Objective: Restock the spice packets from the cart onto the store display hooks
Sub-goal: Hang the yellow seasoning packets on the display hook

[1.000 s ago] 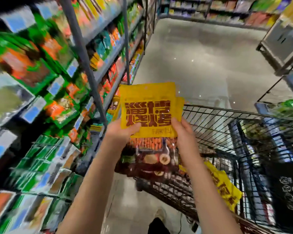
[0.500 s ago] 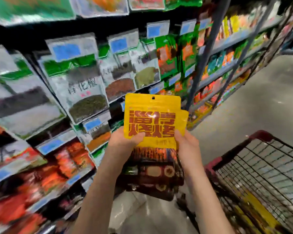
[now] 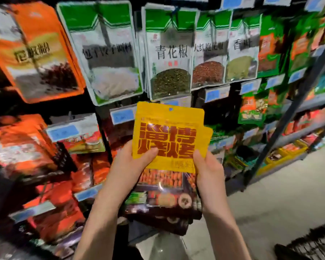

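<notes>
A small stack of yellow spice packets [image 3: 167, 136] with dark red lettering and a grilled-food picture on the lower half is held upright in front of the display. My left hand [image 3: 131, 166] grips the stack's left edge, thumb on the front. My right hand [image 3: 208, 169] grips the right edge. A second packet's edge peeks out behind on the right. A small hang hole shows at the top of the front packet. The cart [image 3: 311, 246] shows only as a dark wire corner at bottom right.
Green-topped clear spice bags [image 3: 169, 53] hang on hooks just above the packets; orange bags [image 3: 36, 51] hang at upper left. Red packets [image 3: 51, 203] fill the lower left. Blue price tags [image 3: 122, 115] sit on hook ends. A grey shelf upright [image 3: 289, 113] slants at right, floor [image 3: 270, 194] beyond.
My view has swung left from the cart to face the hanging display close up. Both hands kept hold of the yellow packets and brought them nearer the hooks.
</notes>
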The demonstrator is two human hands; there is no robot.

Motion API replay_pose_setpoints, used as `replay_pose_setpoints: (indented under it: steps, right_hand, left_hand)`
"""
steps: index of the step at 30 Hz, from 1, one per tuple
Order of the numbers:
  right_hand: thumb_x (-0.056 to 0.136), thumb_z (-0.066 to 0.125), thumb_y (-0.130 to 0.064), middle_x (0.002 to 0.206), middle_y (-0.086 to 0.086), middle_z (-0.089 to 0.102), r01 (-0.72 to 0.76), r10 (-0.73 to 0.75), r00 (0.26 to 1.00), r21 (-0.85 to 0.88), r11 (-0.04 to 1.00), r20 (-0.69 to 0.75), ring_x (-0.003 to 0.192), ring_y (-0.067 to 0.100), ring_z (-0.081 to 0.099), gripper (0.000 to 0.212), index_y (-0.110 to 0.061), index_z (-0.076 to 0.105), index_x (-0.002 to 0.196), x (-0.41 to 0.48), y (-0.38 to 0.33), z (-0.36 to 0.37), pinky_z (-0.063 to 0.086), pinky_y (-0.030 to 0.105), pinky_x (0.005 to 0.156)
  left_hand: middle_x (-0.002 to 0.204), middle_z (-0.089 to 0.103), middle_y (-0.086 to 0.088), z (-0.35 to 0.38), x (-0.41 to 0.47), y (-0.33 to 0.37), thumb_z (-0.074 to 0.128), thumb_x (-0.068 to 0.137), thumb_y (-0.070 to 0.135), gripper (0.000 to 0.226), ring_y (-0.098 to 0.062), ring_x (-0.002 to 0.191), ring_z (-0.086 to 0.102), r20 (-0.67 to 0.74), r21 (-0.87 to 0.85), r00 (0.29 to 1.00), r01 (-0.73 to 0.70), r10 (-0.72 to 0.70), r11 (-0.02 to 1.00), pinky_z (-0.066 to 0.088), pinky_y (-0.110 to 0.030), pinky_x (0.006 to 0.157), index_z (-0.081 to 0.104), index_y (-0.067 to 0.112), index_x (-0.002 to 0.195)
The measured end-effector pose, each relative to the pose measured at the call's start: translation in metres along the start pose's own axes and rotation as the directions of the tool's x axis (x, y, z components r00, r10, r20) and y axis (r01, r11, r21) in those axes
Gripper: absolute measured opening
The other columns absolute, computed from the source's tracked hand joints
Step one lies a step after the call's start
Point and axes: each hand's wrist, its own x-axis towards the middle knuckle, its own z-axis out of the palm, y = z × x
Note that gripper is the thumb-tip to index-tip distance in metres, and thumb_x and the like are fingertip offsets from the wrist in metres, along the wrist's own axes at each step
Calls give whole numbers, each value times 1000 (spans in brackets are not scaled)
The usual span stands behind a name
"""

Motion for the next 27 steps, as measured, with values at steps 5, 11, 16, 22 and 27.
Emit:
replay_pose_setpoints:
  steps: [5,11,16,22,27]
  right_hand:
    - [92,46,-39,94,26,63,135,-136,988,13,991,80,88,40,57,43,1,61,89,-48,18,37,47,46,81]
    - [101,45,-26,92,16,70,84,-112,943,102,991,313,83,33,63,33,-5,67,90,-98,-5,63,48,45,80]
    - [98,42,-11,77,0,72,-183,-26,754,248,951,656,68,12,67,42,-12,75,71,-115,-35,68,49,19,61]
    - [94,55,-15,78,3,74,-264,20,801,324,908,598,65,13,69,17,-4,68,91,-126,-55,87,53,23,58]
    - [87,69,-29,99,7,73,-311,91,852,358,881,516,94,25,68,23,-12,68,102,-133,-65,111,52,45,91]
  left_hand:
    - [95,75,5,-37,-48,-40,68,87,25,11,-13,89,71,-124,-24,992,-41,38,999,54,-32,81,70,23,98]
    - [75,73,16,-87,-113,-44,67,87,20,7,2,69,67,-320,-78,947,-27,1,997,51,-15,64,68,27,84]
    - [89,73,3,-121,-146,-34,67,87,19,5,-15,81,69,-458,-118,889,-36,-22,992,53,-24,72,68,22,90]
    - [85,72,7,-139,-165,-10,67,88,21,11,-3,69,69,-529,-107,848,-100,28,989,50,-15,58,66,19,99]
    - [91,73,1,-154,-171,-6,67,88,24,4,-17,80,69,-592,-162,806,-122,2,979,52,-31,70,64,25,91]
